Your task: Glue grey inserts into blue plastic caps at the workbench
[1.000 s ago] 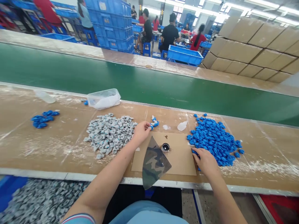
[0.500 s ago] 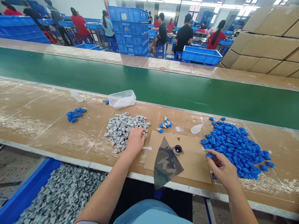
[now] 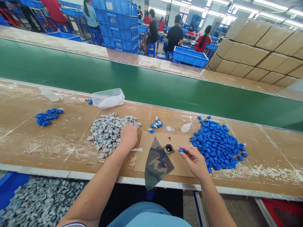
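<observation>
My right hand pinches one blue piece just right of a small round pot of black liquid. At the right edge of the pile of grey pieces, my left hand has its fingers curled down; whatever they hold is hidden. A camouflage cloth lies on the cardboard sheet, left of the pot. The large pile of blue pieces is right of my right hand. Several blue and white pieces sit behind the sheet.
A clear plastic tub stands near the green belt. A small blue heap and a bottle are at left. A blue bin of grey pieces is below the table edge. People sit beyond the belt.
My right hand has moved left from the blue pile's edge towards the black pot, carrying a blue piece. My left hand stays at the grey pile, its fingers now more hidden. The view has turned right.
</observation>
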The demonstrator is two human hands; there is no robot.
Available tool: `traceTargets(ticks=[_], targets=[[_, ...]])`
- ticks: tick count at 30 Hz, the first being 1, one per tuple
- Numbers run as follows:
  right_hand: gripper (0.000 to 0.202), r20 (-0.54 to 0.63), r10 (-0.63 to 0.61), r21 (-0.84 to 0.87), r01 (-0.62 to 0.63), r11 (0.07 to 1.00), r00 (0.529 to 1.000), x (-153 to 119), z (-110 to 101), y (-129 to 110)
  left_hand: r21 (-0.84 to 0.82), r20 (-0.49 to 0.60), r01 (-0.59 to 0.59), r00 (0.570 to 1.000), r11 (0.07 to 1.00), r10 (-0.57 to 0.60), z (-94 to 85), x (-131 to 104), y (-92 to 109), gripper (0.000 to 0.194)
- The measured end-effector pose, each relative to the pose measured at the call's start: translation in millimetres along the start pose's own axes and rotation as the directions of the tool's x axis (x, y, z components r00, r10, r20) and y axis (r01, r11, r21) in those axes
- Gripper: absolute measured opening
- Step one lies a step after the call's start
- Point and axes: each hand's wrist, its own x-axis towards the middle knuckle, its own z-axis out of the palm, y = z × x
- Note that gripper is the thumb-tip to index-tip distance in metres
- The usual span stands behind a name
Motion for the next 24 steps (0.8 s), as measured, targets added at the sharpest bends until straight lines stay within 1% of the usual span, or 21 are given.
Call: traceTargets(ticks=[5, 8, 12, 15, 17, 18, 20, 22, 24], targets=[[0.020, 0.058, -0.116, -0.126, 0.122, 0.984, 0.992, 9, 9, -14, 0.012, -0.011, -0.041, 0.999, 0.999, 0.041, -2.2, -2, -5, 0.018], [0.021, 0.095, -0.154, -0.177, 0.169, 0.969, 0.983, 11, 12, -16, -0.036, -0.068, -0.048, 0.997, 0.998, 0.045, 1.0, -3, -9, 0.017], [0.019, 0.118, -0.203, -0.241, 0.227, 0.944, 0.972, 14, 13, -16, -0.238, -0.204, -0.069, 0.979, 0.969, 0.019, 5.5, -4, -14, 0.017], [0.019, 0.140, -0.224, -0.251, 0.254, 0.934, 0.964, 15, 13, -16, -0.443, -0.254, -0.072, 0.966, 0.894, -0.048, 3.5, -8, -12, 0.018], [0.019, 0.151, -0.227, -0.247, 0.260, 0.934, 0.962, 15, 13, -16, -0.613, -0.219, -0.052, 0.970, 0.788, -0.106, 0.1, -15, -6, 0.020], [0.019, 0.153, -0.227, -0.243, 0.259, 0.935, 0.962, 15, 13, -16, -0.707, -0.170, -0.032, 0.977, 0.706, -0.126, -1.6, -19, -2, 0.020], [0.019, 0.146, -0.217, -0.236, 0.247, 0.940, 0.965, 15, 12, -16, -0.869, -0.027, 0.040, 0.991, 0.494, -0.128, -3.8, -30, 7, 0.021], [0.019, 0.131, -0.188, -0.224, 0.213, 0.951, 0.973, 13, 11, -15, -0.949, 0.122, 0.144, 0.988, 0.280, -0.096, -3.7, -42, 17, 0.023], [0.018, 0.114, -0.141, -0.206, 0.162, 0.965, 0.983, 12, 11, -15, -0.963, 0.230, 0.237, 0.971, 0.127, -0.064, -1.0, -55, 28, 0.028]])
